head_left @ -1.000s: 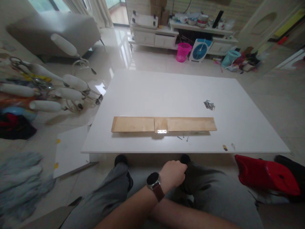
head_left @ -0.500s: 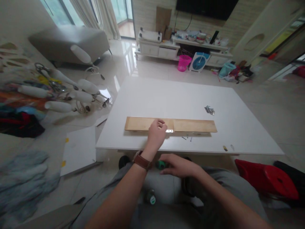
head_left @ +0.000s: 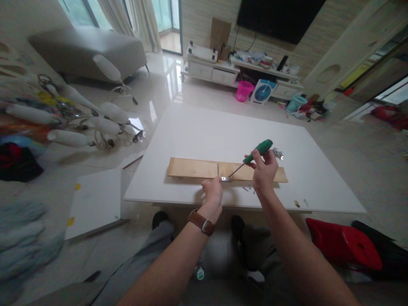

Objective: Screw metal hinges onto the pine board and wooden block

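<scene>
A long, narrow wooden board [head_left: 194, 168] lies across the white tabletop, with a dark seam line near its middle. At its front edge sits a small silver metal bracket [head_left: 226, 179] with holes. My left hand [head_left: 213, 192], a brown-strapped watch on its wrist, is closed at the bracket's left end; its lower fingers are partly hidden. My right hand [head_left: 265, 170] grips a green-handled screwdriver [head_left: 263, 147], held at a slant. The screwdriver's tip reaches the bracket. Several loose screws [head_left: 245, 188] lie just in front of the board.
A pile of metal hardware [head_left: 278, 154] rests on the table [head_left: 204, 131] at right. Small pieces [head_left: 297, 204] lie near its front right edge. A red stool [head_left: 347, 244] stands at right, a white panel [head_left: 95, 199] at left. Lamp arms [head_left: 105, 123] crowd the left side.
My right hand has risen from below the table edge with the screwdriver and brought its tip to the bracket. My left hand has shifted lower, to the board's front edge.
</scene>
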### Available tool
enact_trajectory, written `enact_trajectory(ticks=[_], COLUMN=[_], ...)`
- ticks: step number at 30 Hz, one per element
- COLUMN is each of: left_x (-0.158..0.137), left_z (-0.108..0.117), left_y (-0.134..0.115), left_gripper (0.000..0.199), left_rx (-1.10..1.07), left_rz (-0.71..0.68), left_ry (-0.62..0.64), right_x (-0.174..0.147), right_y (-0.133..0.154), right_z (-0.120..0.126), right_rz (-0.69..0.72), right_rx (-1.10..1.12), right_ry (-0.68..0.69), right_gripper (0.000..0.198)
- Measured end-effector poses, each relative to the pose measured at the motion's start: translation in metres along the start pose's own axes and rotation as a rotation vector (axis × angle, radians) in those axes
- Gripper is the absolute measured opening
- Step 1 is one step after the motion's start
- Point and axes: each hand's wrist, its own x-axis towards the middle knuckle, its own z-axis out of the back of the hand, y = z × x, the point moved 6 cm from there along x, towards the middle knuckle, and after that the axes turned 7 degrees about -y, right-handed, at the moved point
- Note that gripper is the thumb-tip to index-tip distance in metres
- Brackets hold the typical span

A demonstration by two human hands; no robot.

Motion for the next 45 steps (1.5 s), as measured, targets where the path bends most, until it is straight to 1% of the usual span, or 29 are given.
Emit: enact_trajectory(ticks=[1,4,8,11,14,17,20,25,29,34,41,45], left_x=[-0.002,-0.011,-0.025,-0.031,-0.032,-0.03,-0.027,-0.031,-0.036,-0.038,-0.042,-0.045], left_z=[0.001,-0.004,-0.014,-0.021,-0.022,-0.021,-0.019,-0.019,-0.02,-0.019,-0.013,-0.016], left_y=[0.007,0.018,0.024,0.029,0.032,0.034,0.037,0.043,0.043,0.042,0.04,0.037], left_gripper=[0.026,0.017,0.007,0.009,0.014,0.017,0.014,0.012,0.014,0.014,0.015,0.017], left_rx=[0.035,0.078,0.044,0.005,-0.046,-0.089,-0.116,-0.159,-0.184,-0.204,-0.231,-0.231], left_rz=[0.034,0.076,0.14,0.175,0.186,0.193,0.204,0.237,0.244,0.228,0.187,0.186], left_ry=[-0.025,0.004,0.019,0.025,0.005,0.005,0.006,0.02,0.028,0.036,0.001,0.043], right_x=[-0.001,-0.007,-0.02,-0.03,-0.035,-0.035,-0.035,-0.035,-0.036,-0.036,-0.038,-0.039], right_y=[-0.005,-0.012,-0.008,-0.006,-0.008,-0.011,-0.014,-0.013,-0.013,-0.015,-0.017,-0.015], right_z=[-0.003,-0.009,-0.016,-0.02,-0.023,-0.026,-0.029,-0.031,-0.03,-0.029,-0.03,-0.03], right_rz=[0.009,0.017,0.054,0.071,0.075,0.076,0.076,0.081,0.082,0.098,0.117,0.13], right_rx=[0.0,0.012,0.002,0.003,0.024,0.024,-0.017,-0.031,-0.031,-0.052,-0.049,-0.041], right_ry=[-0.015,-0.012,0.059,0.14,0.195,0.211,0.221,0.258,0.273,0.282,0.285,0.286], right_gripper=[0.043,0.04,0.04,0.045,0.044,0.041,0.04,0.041,0.037,0.039,0.04,0.04])
